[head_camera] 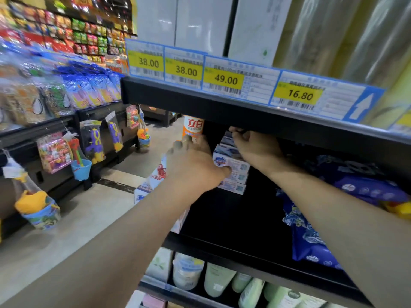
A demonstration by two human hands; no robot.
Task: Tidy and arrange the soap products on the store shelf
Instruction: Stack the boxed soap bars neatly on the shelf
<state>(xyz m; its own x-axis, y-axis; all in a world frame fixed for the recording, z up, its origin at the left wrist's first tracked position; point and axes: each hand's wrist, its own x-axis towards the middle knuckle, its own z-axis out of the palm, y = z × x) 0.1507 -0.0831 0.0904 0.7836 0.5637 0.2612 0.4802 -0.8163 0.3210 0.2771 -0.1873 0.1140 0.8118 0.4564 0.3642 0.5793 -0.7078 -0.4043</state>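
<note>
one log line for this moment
left hand on soap box stack | right hand gripping top box | stack under black shelf

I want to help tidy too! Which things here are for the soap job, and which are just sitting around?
For the job:
- soap boxes
- left hand resting on them
- right hand at the top box

Just around:
- orange bottle
- blue bags
- price tags
- hanging toys
- bottles below

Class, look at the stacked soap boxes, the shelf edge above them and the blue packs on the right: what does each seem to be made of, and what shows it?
Soap boxes: likely printed card, with flat faces and crisp corners. Shelf edge: probably painted metal, black, smooth and straight. Blue packs: soft plastic film, glossy and wrinkled.
</note>
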